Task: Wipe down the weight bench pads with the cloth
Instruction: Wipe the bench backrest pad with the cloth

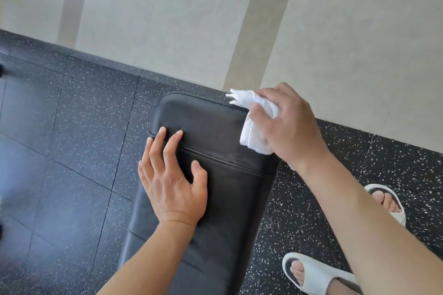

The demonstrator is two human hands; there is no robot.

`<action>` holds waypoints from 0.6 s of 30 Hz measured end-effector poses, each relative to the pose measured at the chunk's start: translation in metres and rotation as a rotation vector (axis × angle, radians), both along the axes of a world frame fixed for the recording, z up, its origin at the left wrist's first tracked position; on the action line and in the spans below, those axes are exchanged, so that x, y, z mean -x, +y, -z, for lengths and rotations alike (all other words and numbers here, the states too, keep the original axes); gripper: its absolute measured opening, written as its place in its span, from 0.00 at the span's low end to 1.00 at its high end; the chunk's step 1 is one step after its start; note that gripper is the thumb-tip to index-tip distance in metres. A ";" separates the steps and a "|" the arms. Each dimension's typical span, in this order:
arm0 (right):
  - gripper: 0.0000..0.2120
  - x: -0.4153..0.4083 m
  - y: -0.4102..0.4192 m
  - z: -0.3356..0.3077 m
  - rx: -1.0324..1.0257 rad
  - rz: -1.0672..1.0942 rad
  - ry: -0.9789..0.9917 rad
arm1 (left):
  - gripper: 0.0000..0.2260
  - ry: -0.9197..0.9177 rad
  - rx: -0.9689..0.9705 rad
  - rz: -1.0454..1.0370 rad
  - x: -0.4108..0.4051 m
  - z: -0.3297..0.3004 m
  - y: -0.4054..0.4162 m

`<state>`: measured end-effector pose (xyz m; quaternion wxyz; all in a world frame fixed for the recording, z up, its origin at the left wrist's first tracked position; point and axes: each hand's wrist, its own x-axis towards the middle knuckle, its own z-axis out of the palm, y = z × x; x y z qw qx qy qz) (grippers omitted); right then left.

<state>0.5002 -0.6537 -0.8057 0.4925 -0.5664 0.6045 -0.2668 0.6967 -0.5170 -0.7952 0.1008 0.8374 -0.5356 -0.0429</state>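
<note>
on the speckled black rubber floor at left nothing is in play. moving right, our left hand lies flat on the black bench pad, fingers straight and spread across the stitched seam, gripping nothing; we judge it is there to brace the pad and steady us while the other hand works. the pad runs from the near edge of the scene to its rounded far end, which stops just short of the pale wall. further right, our right hand has its fingers curled around a bunched white cloth, pressing it against the pad's far right corner and down over its side edge; we take this as the wiping stroke reaching the end of the head section, with the near length of the pad possibly yet to be covered. at far right, two feet in white open-toed slides stand on the floor just beside the bench. no brand, label or writing can be read on the pad, cloth or slides.
</note>
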 end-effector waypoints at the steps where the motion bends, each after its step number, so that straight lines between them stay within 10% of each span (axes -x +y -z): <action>1: 0.13 0.001 -0.001 -0.001 -0.009 -0.020 -0.014 | 0.28 0.003 -0.001 0.000 0.000 -0.001 0.000; 12: 0.15 0.006 0.070 -0.004 0.131 0.229 -0.085 | 0.28 0.010 -0.014 0.000 0.001 -0.003 -0.001; 18: 0.15 0.015 -0.006 -0.005 0.011 -0.253 -0.052 | 0.28 0.018 -0.023 0.002 0.001 -0.004 -0.001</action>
